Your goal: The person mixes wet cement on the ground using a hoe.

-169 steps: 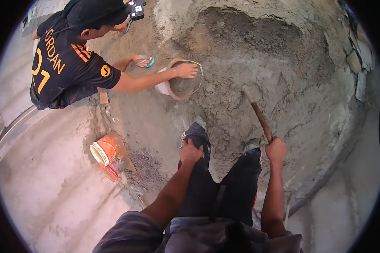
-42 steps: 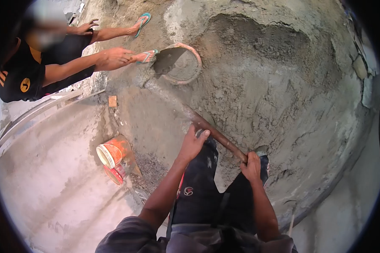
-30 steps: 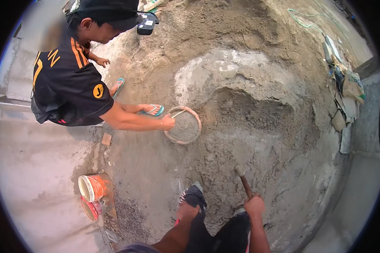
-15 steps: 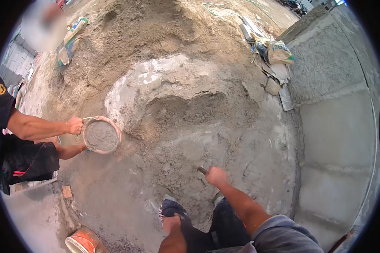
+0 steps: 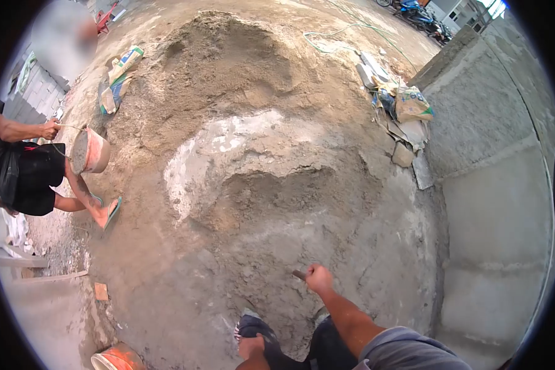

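Observation:
My right hand is closed round a wooden handle, whose short end points left over the wet grey mortar. Down on my left knee rests my left hand, its fingers curled over the dark trouser leg. Another person stands at the left, one hand on the wire handle of a bucket filled with grey mix. That bucket hangs tilted beside the person's leg.
An orange bucket lies at the lower left near a small tile. Cement bags and slabs are at the upper right, beside a block wall. A sand heap rises ahead, with another torn bag left of it.
The other person has lifted the filled bucket off the ground and carried it to the left. My view has tilted up. My right hand still holds the handle; my left hand has gone from it to my knee.

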Demonstrator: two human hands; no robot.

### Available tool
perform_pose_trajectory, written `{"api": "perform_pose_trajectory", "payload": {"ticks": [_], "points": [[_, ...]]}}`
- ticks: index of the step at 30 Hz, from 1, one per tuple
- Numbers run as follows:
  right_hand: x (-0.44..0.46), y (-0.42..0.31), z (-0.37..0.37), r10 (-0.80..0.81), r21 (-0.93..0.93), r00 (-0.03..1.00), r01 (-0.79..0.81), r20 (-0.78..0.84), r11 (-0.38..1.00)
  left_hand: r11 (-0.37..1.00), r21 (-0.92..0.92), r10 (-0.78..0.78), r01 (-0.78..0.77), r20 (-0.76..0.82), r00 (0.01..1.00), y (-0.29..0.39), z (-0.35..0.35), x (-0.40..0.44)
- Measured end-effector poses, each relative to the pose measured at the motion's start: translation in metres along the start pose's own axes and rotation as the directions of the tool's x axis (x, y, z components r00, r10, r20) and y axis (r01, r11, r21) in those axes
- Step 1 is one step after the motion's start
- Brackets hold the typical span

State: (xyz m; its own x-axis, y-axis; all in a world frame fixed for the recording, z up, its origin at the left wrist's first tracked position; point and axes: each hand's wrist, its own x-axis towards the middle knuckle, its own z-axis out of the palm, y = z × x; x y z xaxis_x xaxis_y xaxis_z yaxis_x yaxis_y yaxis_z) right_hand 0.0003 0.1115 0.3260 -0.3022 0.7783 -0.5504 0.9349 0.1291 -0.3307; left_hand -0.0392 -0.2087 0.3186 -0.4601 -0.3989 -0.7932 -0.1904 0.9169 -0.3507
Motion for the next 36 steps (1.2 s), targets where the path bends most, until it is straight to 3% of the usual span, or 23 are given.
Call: {"api": "perform_pose_trajectory", "payload": {"ticks": [6,9,12,16,18,19,20,25,33,36], "points": [[0.016,0.014,0.007,-0.014,0.016,0.998,0.015,-0.067,1.000,0.997,-0.070,-0.041,0.038,-0.045,0.998,0.000,0.005,-0.003],[0.037,0.046,0.016,-0.100,0.038,0.984,0.106,-0.147,0.994,0.993,-0.118,-0.027,0.018,-0.071,0.997,-0.004,0.023,0.009],[0.044,0.061,0.019,-0.123,-0.033,0.985,0.119,-0.124,0.992,0.989,-0.150,-0.015,0.000,-0.098,0.995,0.002,0.028,0.012],[0.031,0.039,-0.001,-0.090,0.007,0.988,0.091,-0.129,0.996,0.985,-0.171,-0.015,-0.005,-0.117,0.993,0.007,0.017,-0.010],[0.033,0.046,0.008,-0.092,-0.057,0.985,0.085,-0.143,0.995,0.981,-0.183,-0.064,0.072,0.051,0.997,0.012,0.002,-0.013],[0.033,0.051,0.009,-0.118,-0.036,0.985,0.114,-0.125,0.993,0.984,-0.172,-0.028,0.034,0.037,0.999,0.011,0.003,-0.013],[0.038,0.052,0.010,-0.136,-0.017,0.986,0.135,-0.098,0.991,0.991,-0.132,-0.024,0.010,-0.103,0.994,0.010,0.025,0.001],[0.048,0.067,0.014,-0.236,-0.058,0.967,0.231,-0.096,0.971,0.991,-0.126,-0.060,0.054,-0.049,0.997,0.014,0.016,-0.002],[0.050,0.068,0.020,-0.198,0.025,0.975,0.201,-0.103,0.979,0.993,-0.113,-0.046,0.044,-0.018,0.999,0.011,0.018,0.003],[0.046,0.065,0.017,-0.211,-0.031,0.970,0.209,-0.123,0.977,0.991,-0.119,-0.057,0.054,-0.024,0.998,0.009,0.025,0.005]]}}
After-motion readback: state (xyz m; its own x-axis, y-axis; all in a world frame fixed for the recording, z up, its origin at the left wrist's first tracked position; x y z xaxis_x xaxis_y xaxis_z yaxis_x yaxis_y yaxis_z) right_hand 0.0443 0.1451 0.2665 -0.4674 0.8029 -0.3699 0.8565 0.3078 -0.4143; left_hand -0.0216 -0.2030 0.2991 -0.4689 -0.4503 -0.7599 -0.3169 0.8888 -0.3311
